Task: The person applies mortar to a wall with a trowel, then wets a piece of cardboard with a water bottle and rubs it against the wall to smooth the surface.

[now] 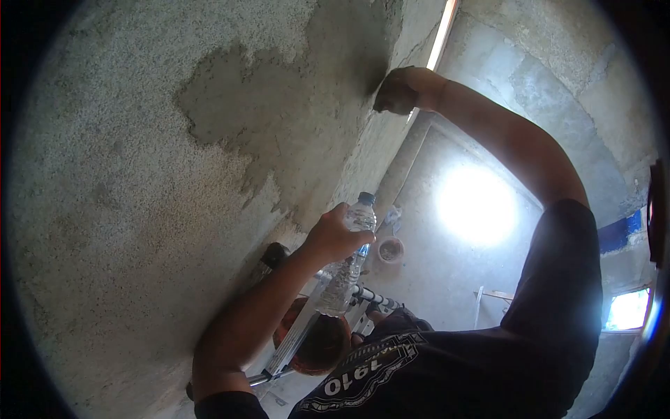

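Note:
My left hand (333,239) is closed around a clear plastic water bottle (342,283) with a dark cap, tilted, its neck pointing up. My right hand (399,92) is raised to the wall's corner edge, its fingers curled against the surface. Whether it grips something is hidden in the shadow there. A dark, damp-looking patch of smooth plaster (272,105) spreads over the rough grey wall (118,209) and reaches the edge near my right hand.
Below me stands a metal ladder (296,342) beside a reddish-brown bucket (317,349). A small round container (390,249) rests on the concrete floor (426,279) farther down. A bright glare covers part of the floor. On the right is a bright opening (627,309).

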The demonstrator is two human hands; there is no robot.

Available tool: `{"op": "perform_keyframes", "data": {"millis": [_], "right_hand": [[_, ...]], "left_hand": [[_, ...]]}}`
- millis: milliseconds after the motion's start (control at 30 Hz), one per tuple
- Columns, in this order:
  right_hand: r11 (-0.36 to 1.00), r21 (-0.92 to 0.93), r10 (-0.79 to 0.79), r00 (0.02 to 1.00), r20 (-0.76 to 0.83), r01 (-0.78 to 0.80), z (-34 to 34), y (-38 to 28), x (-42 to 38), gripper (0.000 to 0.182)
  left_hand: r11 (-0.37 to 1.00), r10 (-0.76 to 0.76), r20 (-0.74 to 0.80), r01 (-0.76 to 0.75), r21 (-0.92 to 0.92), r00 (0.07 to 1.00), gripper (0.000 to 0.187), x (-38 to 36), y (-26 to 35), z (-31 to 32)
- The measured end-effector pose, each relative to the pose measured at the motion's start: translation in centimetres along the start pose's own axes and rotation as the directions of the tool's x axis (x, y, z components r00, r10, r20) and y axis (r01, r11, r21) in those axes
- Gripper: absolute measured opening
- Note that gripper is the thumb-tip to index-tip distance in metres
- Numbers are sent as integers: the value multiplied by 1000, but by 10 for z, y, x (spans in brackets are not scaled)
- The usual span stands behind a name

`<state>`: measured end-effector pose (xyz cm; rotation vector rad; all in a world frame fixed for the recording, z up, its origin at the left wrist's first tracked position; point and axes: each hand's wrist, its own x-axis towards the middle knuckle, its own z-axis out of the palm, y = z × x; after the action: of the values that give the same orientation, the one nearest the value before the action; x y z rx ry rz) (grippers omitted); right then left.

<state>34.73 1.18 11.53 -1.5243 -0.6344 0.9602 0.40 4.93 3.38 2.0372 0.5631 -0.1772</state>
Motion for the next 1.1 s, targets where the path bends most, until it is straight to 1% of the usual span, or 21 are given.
{"op": "perform_keyframes", "data": {"millis": [33,100,133,167,233,333,367,433,533,600,633,700,767,833,867,900,967,1000,1033,1067,1100], "right_hand": [[993,113,40,983,-182,-19,21,-8,-7,29],[996,66,67,975,-210,-54,23,-31,-3,30],[996,88,37,993,-112,-27,10,-42,-2,30],[961,-247,-84,981,172,126,2,-62,-16,30],[995,-45,-86,994,-63,84,20,-106,-46,31],[957,172,-266,943,201,234,-17,-113,-46,31],[957,170,-269,941,205,237,-23,-101,-43,31],[990,101,-126,958,259,103,-28,-52,-23,30],[987,-126,-74,983,170,96,-1,-5,-10,28],[979,194,81,993,-82,-64,20,-3,-8,28],[959,281,9,998,60,-26,-23,25,63,29],[1000,18,14,998,63,-15,-7,-34,7,33],[979,185,-95,995,25,89,7,-75,-28,35],[959,93,-277,953,123,267,-17,-105,-41,33],[914,18,-406,914,-10,406,-18,-106,-49,30],[912,21,-409,913,-9,409,-25,-100,-42,30],[835,-318,-310,860,405,450,-49,-64,-19,28],[774,-389,-271,816,510,500,-45,-41,-18,27],[913,-317,-155,937,312,256,-32,-23,-12,25],[989,-139,-28,995,92,41,-19,-5,-7,24],[972,211,131,982,-135,-101,-13,12,4,23]], "left_hand": [[1000,-1,0,1,0,1000,76,0,0,0],[1000,-9,-25,10,15,1000,76,1,-1,-1],[1000,-11,-21,12,16,1000,76,-1,-2,1],[1000,-14,-28,14,14,1000,75,0,-4,3],[1000,-6,-42,7,5,999,73,3,-1,2],[998,-38,-2,38,51,999,72,-2,6,0],[998,-31,-6,31,50,1000,72,-2,4,2],[998,-28,-19,29,48,999,72,-1,3,0],[999,-45,52,44,22,998,73,-1,4,0],[999,-35,-18,35,33,999,74,-2,3,0],[998,-38,-12,38,39,999,74,-3,5,-1],[998,-30,-34,31,49,999,76,-6,8,-3],[999,-30,-6,30,44,1000,76,-1,2,-1],[999,-25,23,24,41,999,77,2,1,3],[999,-18,14,17,40,1000,77,2,0,3],[999,-14,4,14,40,1000,76,1,-1,3],[999,-23,4,22,43,1000,77,0,-1,2],[999,-23,3,23,41,1000,77,0,0,2],[999,-22,3,22,40,1000,77,0,2,1],[999,-27,20,27,34,999,78,0,3,0],[999,-34,38,33,28,999,79,-1,4,-1]]}}
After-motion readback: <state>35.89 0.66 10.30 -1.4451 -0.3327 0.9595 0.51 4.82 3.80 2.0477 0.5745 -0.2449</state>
